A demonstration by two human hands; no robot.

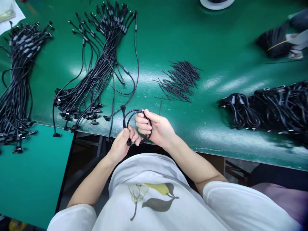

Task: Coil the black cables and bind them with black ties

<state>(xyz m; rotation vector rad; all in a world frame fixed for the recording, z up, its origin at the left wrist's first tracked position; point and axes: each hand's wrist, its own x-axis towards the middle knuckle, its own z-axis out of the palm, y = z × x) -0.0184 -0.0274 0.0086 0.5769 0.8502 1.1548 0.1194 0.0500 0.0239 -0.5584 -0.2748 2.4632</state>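
Note:
Between my two hands a black cable [134, 111] is bent into a round loop above the table's front edge. My left hand [122, 141] pinches it at the lower left, where a connector end pokes out by the fingers. My right hand [154, 126] has its fingers curled round the right side of the loop. Left of my hands lies a loose pile of straight black cables [96, 73] with connectors at both ends. Several short black ties [180, 80] lie scattered beyond my right hand.
Another cable bundle [19, 70] lies at the far left, partly over a lower green surface [31, 179]. Coiled cables [276, 109] are stacked on the right of the green table [163, 29]. Behind them sits a banded bunch of black strips [276, 41]. A white round object [216, 4] shows at the top edge.

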